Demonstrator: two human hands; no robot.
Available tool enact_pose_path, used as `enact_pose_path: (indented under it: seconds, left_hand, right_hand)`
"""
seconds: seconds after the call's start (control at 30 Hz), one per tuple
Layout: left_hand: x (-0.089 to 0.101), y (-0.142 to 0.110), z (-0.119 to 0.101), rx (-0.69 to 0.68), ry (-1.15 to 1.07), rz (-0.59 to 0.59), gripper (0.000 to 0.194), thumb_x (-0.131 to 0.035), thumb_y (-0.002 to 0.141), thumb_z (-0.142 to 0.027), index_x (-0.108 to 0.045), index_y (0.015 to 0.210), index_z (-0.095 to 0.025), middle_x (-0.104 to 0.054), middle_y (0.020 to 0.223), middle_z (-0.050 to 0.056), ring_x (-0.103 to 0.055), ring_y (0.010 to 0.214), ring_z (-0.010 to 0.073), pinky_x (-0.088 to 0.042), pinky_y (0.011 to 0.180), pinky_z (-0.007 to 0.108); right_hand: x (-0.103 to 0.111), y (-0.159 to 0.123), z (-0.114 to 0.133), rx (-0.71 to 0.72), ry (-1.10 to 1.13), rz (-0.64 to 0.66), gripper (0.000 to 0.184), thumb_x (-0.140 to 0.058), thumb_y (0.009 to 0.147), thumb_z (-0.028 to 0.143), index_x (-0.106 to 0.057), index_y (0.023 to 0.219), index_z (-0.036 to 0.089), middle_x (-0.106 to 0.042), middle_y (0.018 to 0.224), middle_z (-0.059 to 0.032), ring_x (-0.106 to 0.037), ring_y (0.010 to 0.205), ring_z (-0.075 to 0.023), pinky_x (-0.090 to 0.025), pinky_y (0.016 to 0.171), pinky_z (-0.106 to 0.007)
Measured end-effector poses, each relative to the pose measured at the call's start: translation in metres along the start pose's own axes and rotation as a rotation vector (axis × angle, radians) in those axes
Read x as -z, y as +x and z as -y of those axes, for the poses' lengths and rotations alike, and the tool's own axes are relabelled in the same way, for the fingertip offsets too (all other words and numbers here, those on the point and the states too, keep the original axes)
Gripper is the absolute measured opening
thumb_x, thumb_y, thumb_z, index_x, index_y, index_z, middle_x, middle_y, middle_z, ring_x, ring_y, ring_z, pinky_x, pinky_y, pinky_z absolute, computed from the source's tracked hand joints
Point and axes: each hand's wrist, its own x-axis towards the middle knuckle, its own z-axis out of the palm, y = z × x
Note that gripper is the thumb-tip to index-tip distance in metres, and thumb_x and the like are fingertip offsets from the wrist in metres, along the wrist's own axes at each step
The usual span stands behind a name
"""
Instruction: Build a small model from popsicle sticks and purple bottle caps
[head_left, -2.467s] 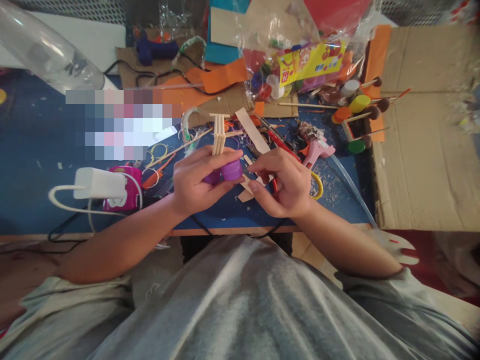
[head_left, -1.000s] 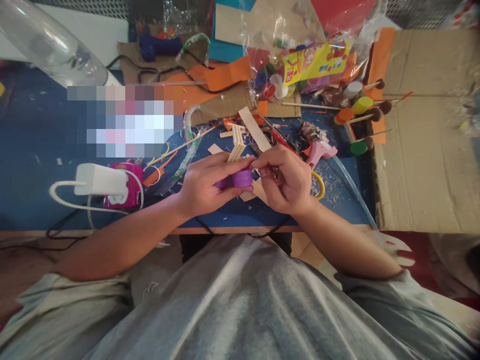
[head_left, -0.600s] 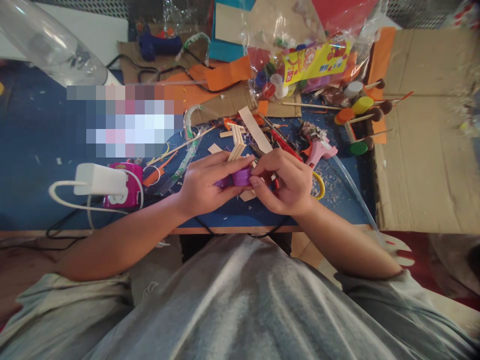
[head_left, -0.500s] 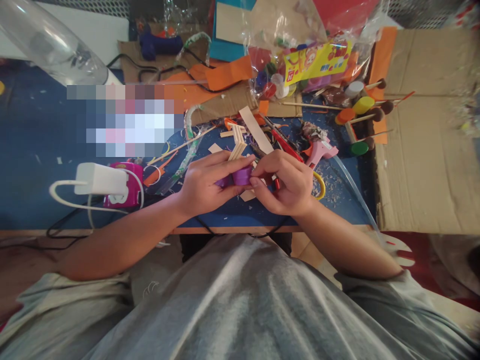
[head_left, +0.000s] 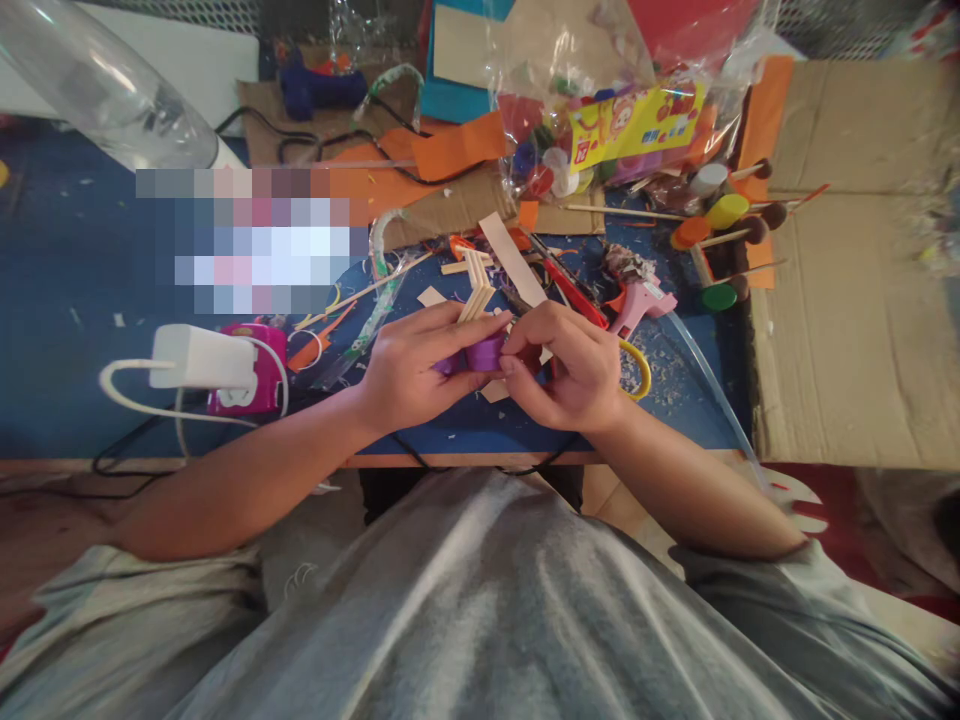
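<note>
Between my hands is a purple rounded piece point(head_left: 485, 352) that looks like a bottle cap. My left hand point(head_left: 409, 362) grips it, fingers above and thumb below, and more purple shows under its palm. Pale wooden sticks point(head_left: 477, 285), joined at an angle, stick up just above my left fingers; whether they are fixed to the purple piece is hidden. My right hand point(head_left: 570, 365) is closed in a pinch, thumb and forefinger at the piece's right edge. Beside that hand lie a pink glue gun point(head_left: 643, 303) and a yellow ring-shaped handle point(head_left: 641, 370).
A red-handled tool point(head_left: 574, 285) and wood strips point(head_left: 512, 260) lie beyond my hands. A white charger point(head_left: 202, 357) sits at left, below a plastic bottle point(head_left: 112, 90). Cardboard point(head_left: 855, 300) covers the right side. A clear bag point(head_left: 570, 60) of coloured caps lies at the back.
My right hand has shifted very slightly left, uncovering more of the yellow handle. The left hand and the purple piece stay almost where they were.
</note>
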Motion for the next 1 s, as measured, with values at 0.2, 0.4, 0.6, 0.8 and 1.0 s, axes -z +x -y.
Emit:
enact_pose_path:
  seconds: [0.2,0.4,0.6,0.8,1.0]
  left_hand:
    - [-0.0024,-0.0029,-0.0010,-0.002,0.004,-0.002,0.044,-0.082,0.108,-0.044,-0.084,0.148,-0.025,-0.081,0.099,0.005,-0.081,0.090,0.0176,-0.064,0.081,0.026]
    - [-0.0042,-0.0004,-0.0037,-0.014,0.002,-0.005,0.044,-0.081,0.109,-0.044,-0.084,0.147,-0.022,-0.079,0.094,0.005,-0.079,0.085,0.0165,-0.063,0.077,0.025]
    - [-0.0056,-0.0023,-0.0015,0.039,-0.014,-0.004,0.048,-0.082,0.107,-0.052,-0.085,0.147,-0.026,-0.082,0.099,0.007,-0.080,0.087,0.0189,-0.063,0.077,0.029]
    - [-0.0029,-0.0008,-0.0027,0.036,-0.013,0.002,0.043,-0.083,0.106,-0.049,-0.086,0.142,-0.025,-0.081,0.096,0.006,-0.078,0.085,0.0186,-0.062,0.076,0.029]
    - [-0.0051,-0.0012,-0.0031,0.030,-0.048,-0.021,0.043,-0.086,0.103,-0.033,-0.084,0.146,-0.027,-0.080,0.097,0.003,-0.078,0.087,0.0167,-0.062,0.078,0.026]
  right_hand:
    - [-0.0005,0.0005,-0.0001,0.012,0.002,0.023,0.015,-0.068,0.100,0.016,-0.058,0.098,0.027,-0.065,0.082,0.0019,-0.058,0.064,-0.0145,-0.049,0.058,-0.031]
    - [-0.0016,-0.0034,-0.0011,0.016,-0.016,0.025,0.016,-0.068,0.099,0.016,-0.057,0.099,0.028,-0.064,0.083,0.0019,-0.062,0.068,-0.0164,-0.053,0.064,-0.032]
    - [-0.0022,-0.0071,-0.0030,-0.020,0.027,-0.002,0.020,-0.069,0.101,0.020,-0.062,0.118,0.028,-0.072,0.094,-0.0002,-0.069,0.074,-0.0173,-0.059,0.068,-0.033]
    - [0.0008,-0.0046,-0.0025,0.006,-0.013,0.054,0.028,-0.067,0.105,0.019,-0.070,0.131,0.026,-0.080,0.100,-0.0028,-0.073,0.075,-0.0190,-0.063,0.071,-0.037]
    - [-0.0014,-0.0043,-0.0023,0.005,-0.011,0.029,0.015,-0.071,0.106,0.020,-0.069,0.120,0.026,-0.078,0.095,-0.0024,-0.072,0.075,-0.0187,-0.061,0.071,-0.035]
